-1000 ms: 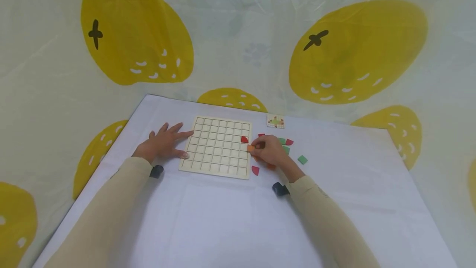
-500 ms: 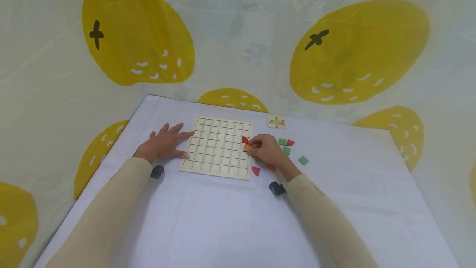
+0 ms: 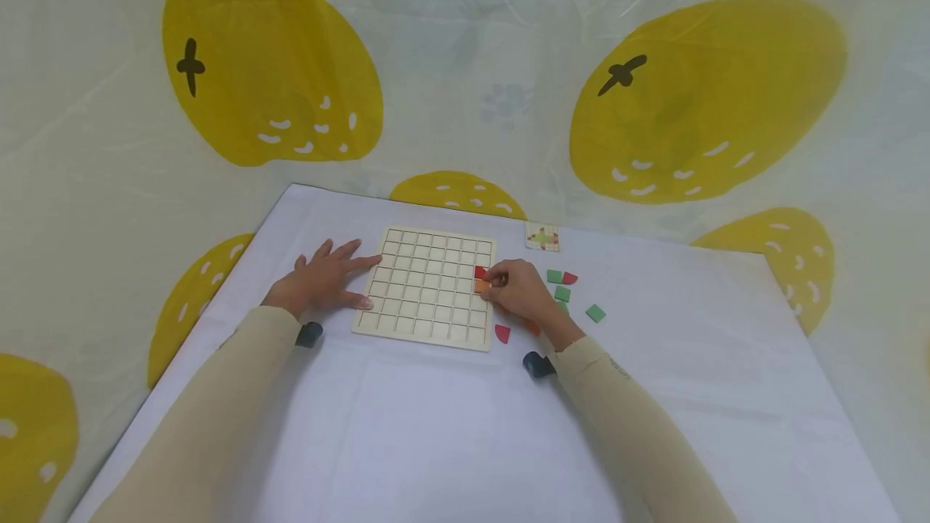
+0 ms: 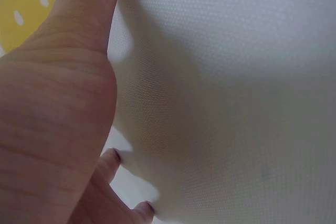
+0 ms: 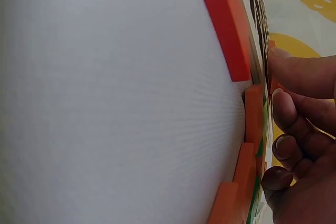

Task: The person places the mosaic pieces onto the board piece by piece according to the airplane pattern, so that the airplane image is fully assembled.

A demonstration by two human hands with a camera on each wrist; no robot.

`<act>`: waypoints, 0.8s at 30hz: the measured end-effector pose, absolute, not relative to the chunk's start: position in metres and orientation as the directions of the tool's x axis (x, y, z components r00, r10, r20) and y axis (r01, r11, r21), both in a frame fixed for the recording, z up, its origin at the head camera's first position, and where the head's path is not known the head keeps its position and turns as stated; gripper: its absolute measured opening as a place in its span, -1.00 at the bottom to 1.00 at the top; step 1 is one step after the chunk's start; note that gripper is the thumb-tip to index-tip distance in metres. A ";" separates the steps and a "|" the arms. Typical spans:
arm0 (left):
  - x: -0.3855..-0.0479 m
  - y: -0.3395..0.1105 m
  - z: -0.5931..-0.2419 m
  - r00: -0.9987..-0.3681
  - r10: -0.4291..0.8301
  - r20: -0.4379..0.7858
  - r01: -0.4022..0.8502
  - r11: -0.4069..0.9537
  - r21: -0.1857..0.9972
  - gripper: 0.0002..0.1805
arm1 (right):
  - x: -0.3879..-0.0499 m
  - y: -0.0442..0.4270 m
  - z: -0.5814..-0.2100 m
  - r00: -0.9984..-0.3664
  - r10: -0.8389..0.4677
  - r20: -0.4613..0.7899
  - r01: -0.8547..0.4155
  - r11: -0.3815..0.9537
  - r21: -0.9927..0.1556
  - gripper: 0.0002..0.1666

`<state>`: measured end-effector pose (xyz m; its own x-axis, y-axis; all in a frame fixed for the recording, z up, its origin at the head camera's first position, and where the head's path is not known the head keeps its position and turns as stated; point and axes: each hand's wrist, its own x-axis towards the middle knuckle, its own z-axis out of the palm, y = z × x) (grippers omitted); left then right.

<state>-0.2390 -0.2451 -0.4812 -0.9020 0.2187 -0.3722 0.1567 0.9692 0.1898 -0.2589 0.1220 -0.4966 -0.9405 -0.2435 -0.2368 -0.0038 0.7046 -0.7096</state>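
Note:
A pale wooden board [image 3: 421, 289] with a square grid lies on the table. At its right edge my right hand [image 3: 521, 289] pinches an orange tile [image 3: 480, 286] that sits in a grid cell. Directly above that tile is a red quarter-circle piece [image 3: 479, 272], partly behind the fingertips. The right wrist view shows the thumb and fingertips at the orange tile [image 5: 273, 69]. My left hand [image 3: 323, 279] is spread at the board's left side, its thumb and a finger touching the edge. In the left wrist view the left hand [image 4: 58, 114] shows the thumb side and two fingertips.
Right of the board lie several green tiles [image 3: 563, 294], a red quarter-circle [image 3: 570, 278], another red one [image 3: 502, 333] and orange pieces [image 3: 533, 328] partly under the right wrist. A small pattern card [image 3: 542, 237] is near the table's back edge.
My right hand has moved left, bringing the orange tile from beside the board's right edge into the cell below the red piece. The left hand stays put.

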 end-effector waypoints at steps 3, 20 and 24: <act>-0.239 -0.245 -0.480 -0.901 0.217 -0.375 0.155 0.970 0.189 0.04 | -0.260 0.121 -0.496 -0.938 -0.248 -0.243 0.000 0.700 -0.714 -0.60; -0.241 -0.243 -0.480 -0.895 0.204 -0.396 0.136 0.971 0.194 0.04 | -0.262 0.121 -0.498 -0.940 -0.247 -0.237 -0.008 0.707 -0.707 -0.64; -0.242 -0.243 -0.480 -0.895 0.204 -0.396 0.134 0.971 0.199 0.04 | -0.262 0.122 -0.496 -0.942 -0.232 -0.242 0.006 0.710 -0.705 -0.66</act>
<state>-0.2417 -0.2433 -0.4795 -0.8954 0.2044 -0.3956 0.1337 0.9709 0.1989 -0.2618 0.1223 -0.4960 -0.9420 -0.2325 -0.2420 0.0059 0.7096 -0.7046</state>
